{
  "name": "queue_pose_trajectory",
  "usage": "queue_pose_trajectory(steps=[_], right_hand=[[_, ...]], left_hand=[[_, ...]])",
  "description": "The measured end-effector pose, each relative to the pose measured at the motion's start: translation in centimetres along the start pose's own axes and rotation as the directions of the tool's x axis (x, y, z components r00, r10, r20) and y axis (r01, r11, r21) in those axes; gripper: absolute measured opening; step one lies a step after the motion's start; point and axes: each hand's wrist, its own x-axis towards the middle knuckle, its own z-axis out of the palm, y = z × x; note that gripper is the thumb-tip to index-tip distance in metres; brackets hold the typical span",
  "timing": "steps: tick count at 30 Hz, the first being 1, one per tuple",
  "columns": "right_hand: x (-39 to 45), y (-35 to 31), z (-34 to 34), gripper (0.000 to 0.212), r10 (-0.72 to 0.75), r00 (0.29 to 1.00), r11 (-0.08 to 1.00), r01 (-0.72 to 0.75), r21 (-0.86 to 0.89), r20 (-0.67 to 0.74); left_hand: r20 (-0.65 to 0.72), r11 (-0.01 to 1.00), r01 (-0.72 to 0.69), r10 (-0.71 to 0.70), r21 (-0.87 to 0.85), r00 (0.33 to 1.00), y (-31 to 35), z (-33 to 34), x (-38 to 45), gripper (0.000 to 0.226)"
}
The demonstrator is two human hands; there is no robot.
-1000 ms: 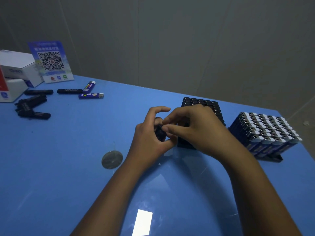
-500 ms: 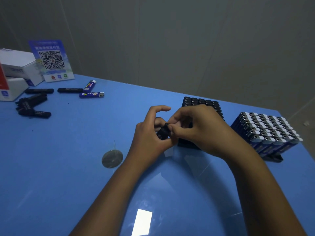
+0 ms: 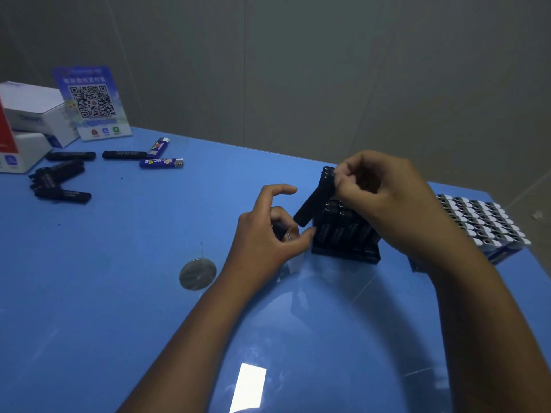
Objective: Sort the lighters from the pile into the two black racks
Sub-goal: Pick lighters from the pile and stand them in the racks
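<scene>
A: Biggest thing first; how far along does the sorting look?

B: Far along, I judge; the far rack at the right edge of the blue table stands packed with blue lighters, silver caps up; the near rack in the middle holds rows of black lighters, though the right hand covers part of it, so I cannot tell how many slots are free.

A: And what is left?

B: The pile at the far left, well apart from both racks; several black lighters lie loose there, plus 2 blue lighters just beyond them, near the QR sign and the white boxes.

A: The hands?

B: The right hand pinches a black lighter by its top end, tilted, its lower end just off the near rack's left corner; the left hand curls loosely beside the rack, and something small and dark sits under its fingers; whether it grips that I cannot tell.

A: What differs from half a second ago?

B: Then both hands met low in front of the rack, working the lighter together; now the right hand alone has it, lifted above the rows, and the left has let go; the pile is unchanged.
</scene>
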Motion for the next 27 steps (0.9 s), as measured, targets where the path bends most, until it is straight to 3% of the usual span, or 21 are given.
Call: queue_pose_trajectory(steps=[5,17,22,27], right_hand=[[-0.1,0.2,-1.6,0.012,0.005,0.997,1.0,-0.003,0.026,-0.075],[-0.5,1.2,-3.5,0.011,0.113,0.989,0.994,-0.112,-0.019,0.098],[-0.9,1.2,-4.0,0.025,0.126,0.984,0.987,-0.112,-0.115,0.127],[-0.9,1.8,-4.8,0.01,0.143,0.984,0.946,-0.104,-0.307,0.106]], left_hand=[[-0.018,1.0,-0.013,0.013,-0.021,1.0,-0.2,0.1,0.1,0.056],[0.074,0.995,0.089,-0.086,-0.041,0.994,-1.2,0.3,0.0,0.063],[0.099,0.997,0.074,-0.073,-0.016,0.992,-1.2,0.3,0.0,0.062],[0.098,0.999,0.046,-0.045,-0.015,0.994,-0.9,0.3,-0.2,0.063]])
